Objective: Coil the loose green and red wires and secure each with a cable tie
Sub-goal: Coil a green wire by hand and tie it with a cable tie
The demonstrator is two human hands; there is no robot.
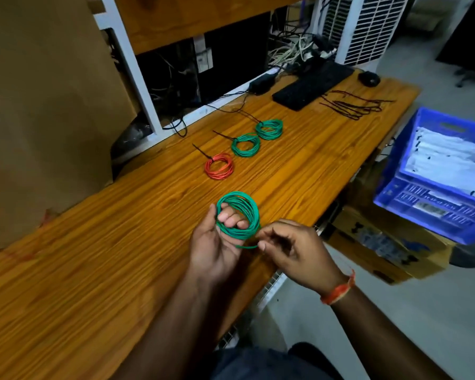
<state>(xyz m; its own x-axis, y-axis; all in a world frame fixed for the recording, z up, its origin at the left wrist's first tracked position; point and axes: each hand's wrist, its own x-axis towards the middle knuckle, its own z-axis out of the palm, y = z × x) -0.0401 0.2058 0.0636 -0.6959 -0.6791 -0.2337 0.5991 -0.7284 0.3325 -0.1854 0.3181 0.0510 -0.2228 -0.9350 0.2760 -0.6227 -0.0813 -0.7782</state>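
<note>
- The coil of thin green wire (238, 215) sits wound around the fingers (232, 218) of the left hand (217, 239), held above the near edge of the orange wooden counter (93, 270) — fingers inside the loops serving as a former, it seems, keeping the turns round and together.
- The right hand (291, 248) pinches the coil's short loose green tail (246, 246) between thumb and forefinger, just beside the bottom of the coil; my read is that the last bit is being tucked or laid in before a tie goes on.
- No tie on this coil yet, as far as I can see.
- Further back on the counter, three finished coils lie in a diagonal row: a red wire coil (219, 165), then a green wire coil (245, 144), then another green coil (269, 128), each with a black cable tie tail sticking out to the left.
- Spare dark cable ties (354, 106) lie loose near the far right corner, beside a black keyboard (313, 85) — a fair reach from the hands.
- Open wood lies between the hands and the row.
- The counter's right edge runs close under the right hand; a blue plastic crate (436, 174) sits beyond it.
</note>
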